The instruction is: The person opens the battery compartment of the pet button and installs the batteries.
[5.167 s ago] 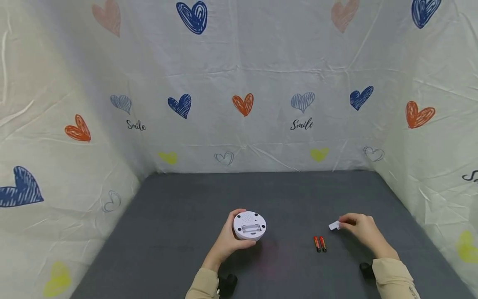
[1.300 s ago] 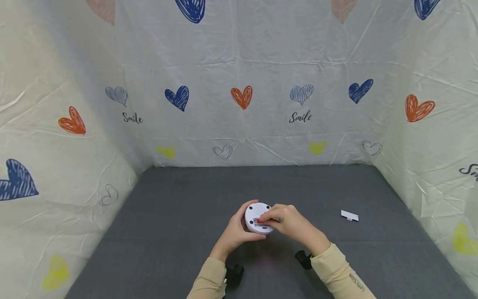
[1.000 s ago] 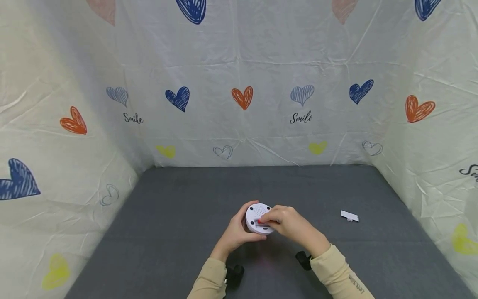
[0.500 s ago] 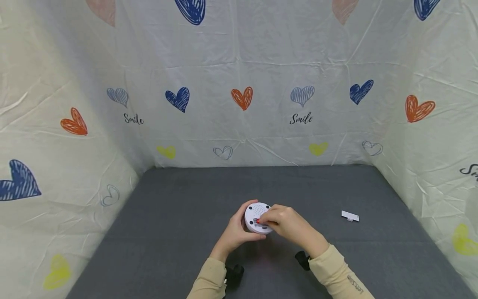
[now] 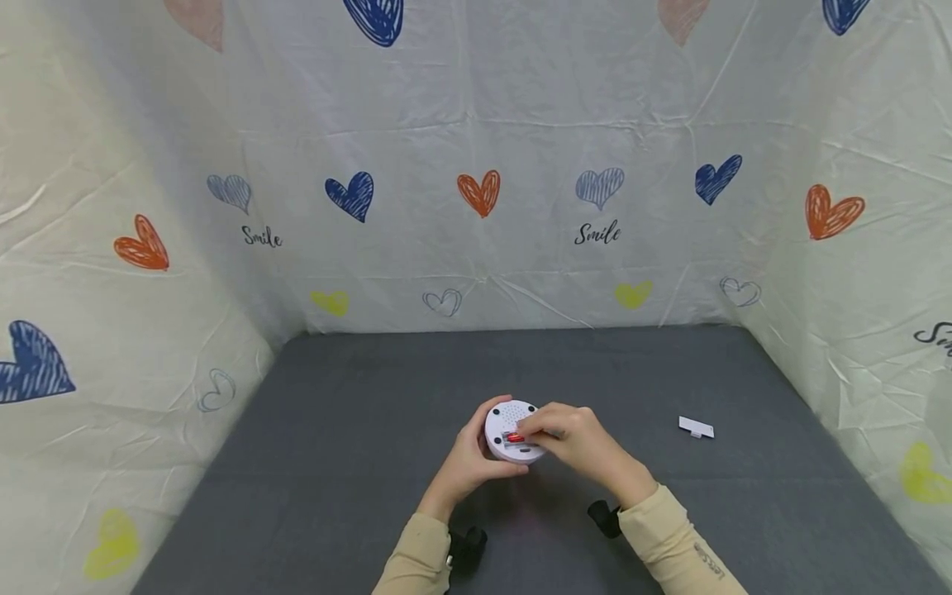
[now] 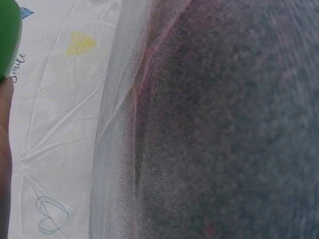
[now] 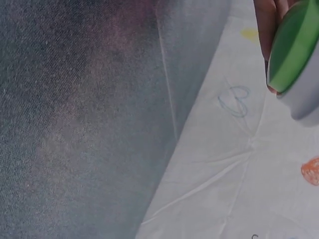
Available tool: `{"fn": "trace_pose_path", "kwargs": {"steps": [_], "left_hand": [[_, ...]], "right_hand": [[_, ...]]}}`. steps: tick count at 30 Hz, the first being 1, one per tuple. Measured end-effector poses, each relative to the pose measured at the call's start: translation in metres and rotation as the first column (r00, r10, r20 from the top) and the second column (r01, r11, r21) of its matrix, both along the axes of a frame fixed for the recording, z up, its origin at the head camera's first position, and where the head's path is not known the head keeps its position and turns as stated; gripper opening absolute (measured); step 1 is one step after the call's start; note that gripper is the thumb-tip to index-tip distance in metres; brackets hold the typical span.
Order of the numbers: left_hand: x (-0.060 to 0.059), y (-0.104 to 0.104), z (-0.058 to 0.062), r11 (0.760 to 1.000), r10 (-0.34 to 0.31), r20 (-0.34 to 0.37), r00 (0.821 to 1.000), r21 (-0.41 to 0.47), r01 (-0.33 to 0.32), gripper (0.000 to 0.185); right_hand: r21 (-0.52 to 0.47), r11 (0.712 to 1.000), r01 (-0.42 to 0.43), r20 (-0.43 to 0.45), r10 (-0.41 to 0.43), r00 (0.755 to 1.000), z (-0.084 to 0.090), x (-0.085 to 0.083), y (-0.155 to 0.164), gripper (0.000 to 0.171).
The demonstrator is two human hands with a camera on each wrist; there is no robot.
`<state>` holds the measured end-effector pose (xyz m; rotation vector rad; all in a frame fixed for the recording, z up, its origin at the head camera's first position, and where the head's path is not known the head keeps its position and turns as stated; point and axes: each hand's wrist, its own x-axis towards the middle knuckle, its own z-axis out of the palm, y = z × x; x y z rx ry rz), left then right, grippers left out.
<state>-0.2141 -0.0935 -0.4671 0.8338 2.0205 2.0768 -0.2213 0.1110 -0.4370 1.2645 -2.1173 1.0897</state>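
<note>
My left hand (image 5: 476, 450) grips a round white device (image 5: 503, 413) by its side, thumb below and fingers above. Its underside faces up, showing small holes, dark feet and a battery compartment. A red battery (image 5: 514, 438) shows in that compartment. The bent fingers of my right hand (image 5: 576, 438) are on the battery and cover part of the compartment. In the right wrist view the device's green side (image 7: 294, 50) and white rim appear at the upper right, with fingers (image 7: 266, 30) against it. The left wrist view catches only a green edge (image 6: 7, 37) of it.
A small white battery cover (image 5: 696, 427) with a tab lies on the dark grey tabletop (image 5: 372, 413), to the right of the hands. White sheeting (image 5: 521, 297) printed with hearts stands behind and on both sides. A black wrist camera (image 5: 467, 547) sits on the left wrist.
Two red batteries have left the tabletop and the right hand has put down the cover. Since half a second ago the right fingertips have shifted slightly, showing more red in the compartment.
</note>
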Motion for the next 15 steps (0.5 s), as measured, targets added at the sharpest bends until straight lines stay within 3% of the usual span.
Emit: {"fn": "trace_pose_path", "kwargs": {"steps": [3,5,6,8,11,15], "left_hand": [[-0.001,0.0,0.0,1.0,0.0,0.001,1.0,0.006,0.0,0.089],[0.0,0.001,0.001,1.0,0.004,0.008,1.0,0.006,-0.004,0.089],[0.0,0.001,0.001,1.0,0.005,0.015,1.0,0.005,-0.006,0.09],[0.0,0.001,0.001,1.0,0.013,0.025,1.0,0.004,-0.013,0.09],[0.0,0.002,0.002,1.0,0.029,0.029,0.999,0.003,-0.03,0.091],[0.001,0.003,0.004,0.999,0.036,0.025,0.999,0.006,-0.036,0.091]], "right_hand": [[-0.053,0.998,0.031,0.057,-0.028,0.998,-0.001,0.0,0.003,0.025],[-0.117,0.991,0.068,0.179,-0.046,0.983,-0.003,-0.001,0.006,0.022],[-0.16,0.983,0.09,0.264,-0.045,0.963,-0.004,-0.001,0.008,0.021],[-0.24,0.958,0.157,0.433,-0.039,0.9,-0.007,-0.002,0.011,0.021],[-0.318,0.913,0.257,0.637,0.005,0.771,-0.01,-0.002,0.015,0.025],[-0.307,0.891,0.335,0.788,0.041,0.614,-0.011,-0.001,0.016,0.036]]}}
